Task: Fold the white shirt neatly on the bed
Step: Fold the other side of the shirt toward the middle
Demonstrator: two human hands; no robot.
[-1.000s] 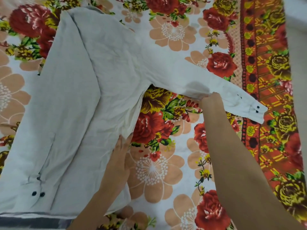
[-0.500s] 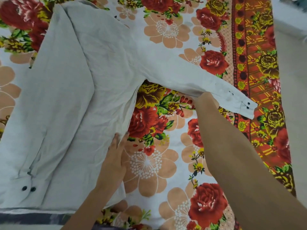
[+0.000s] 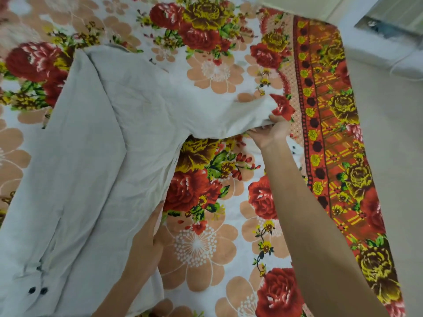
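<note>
The white shirt lies spread on the floral bedsheet. One sleeve is folded down over the body, its cuff with two dark buttons at the lower left. My left hand rests flat with straight fingers on the shirt's right side edge. My right hand grips the other sleeve near its outer end and holds it bunched and raised off the sheet. That sleeve's cuff is hidden.
The sheet's red and orange patterned border runs along the bed's right edge. Beyond it lies beige floor, with a white object at the top right.
My right hand has closed on the outstretched sleeve and gathered it upward and inward, so the buttoned cuff is out of sight. My left hand stays on the shirt's edge.
</note>
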